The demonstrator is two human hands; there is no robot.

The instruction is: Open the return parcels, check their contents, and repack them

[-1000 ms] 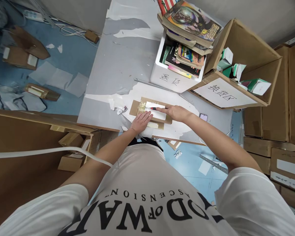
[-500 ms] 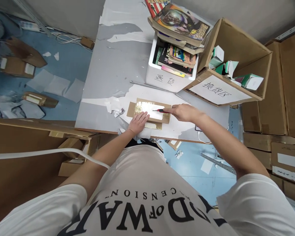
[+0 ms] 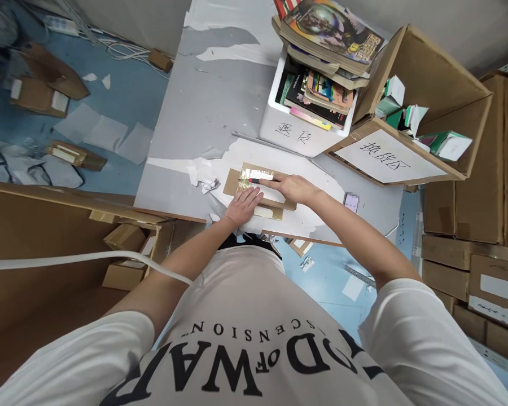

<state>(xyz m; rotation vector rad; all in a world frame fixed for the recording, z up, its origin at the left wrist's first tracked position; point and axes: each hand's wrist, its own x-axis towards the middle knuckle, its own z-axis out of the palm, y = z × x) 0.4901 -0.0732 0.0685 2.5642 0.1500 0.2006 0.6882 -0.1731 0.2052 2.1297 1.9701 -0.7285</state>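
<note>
Left hand: the left hand [image 3: 244,204] lies flat, fingers spread, on the cardboard parcel [image 3: 258,189].
Right hand: the right hand [image 3: 292,187] is clamped on a red-handled cutter [image 3: 259,180].
Place: near edge of the table [image 3: 203,113].

Matt brown cardboard parcel [image 3: 258,189], glossy tape [image 3: 254,176] shining across it, lying on a smooth grey table [image 3: 203,113] patched with peeling white paper.

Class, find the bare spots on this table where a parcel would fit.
Bare grey table left of the white book bin, up to the far edge. Crowded: the near edge, where both hands work the flat cardboard parcel, and the labelled carton at right.
</note>
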